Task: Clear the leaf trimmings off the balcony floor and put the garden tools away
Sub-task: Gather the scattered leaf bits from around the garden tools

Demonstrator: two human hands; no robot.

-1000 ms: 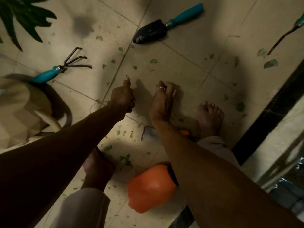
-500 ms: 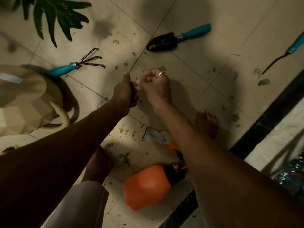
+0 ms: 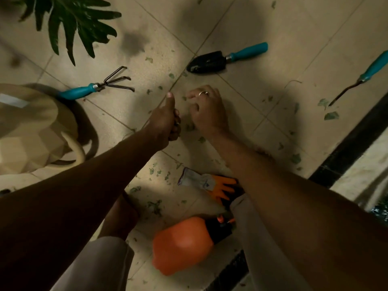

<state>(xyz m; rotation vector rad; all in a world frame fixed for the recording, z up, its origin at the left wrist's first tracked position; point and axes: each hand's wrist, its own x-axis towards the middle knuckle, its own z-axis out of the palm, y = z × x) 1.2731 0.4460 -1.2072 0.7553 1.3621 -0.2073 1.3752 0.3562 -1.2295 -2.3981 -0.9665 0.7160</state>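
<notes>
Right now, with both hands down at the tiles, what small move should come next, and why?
Probably the right hand should pinch the leaf scrap beside its fingertips and pass it to the left hand, a curled fist whose contents are hidden. Scraps litter the tiles around both hands, while the trowel and hand rake lie farther off, so they can wait.

Small green leaf trimmings (image 3: pixel 331 115) were scattered pretty much all over the tiled floor (image 3: pixel 273 28). Three teal-handled tools were left lying flat, well apart: a three-pronged hand rake (image 3: pixel 94 89) at the left, a black trowel (image 3: pixel 222 59) up top, and a thin weeder (image 3: pixel 361 78) far right.
</notes>
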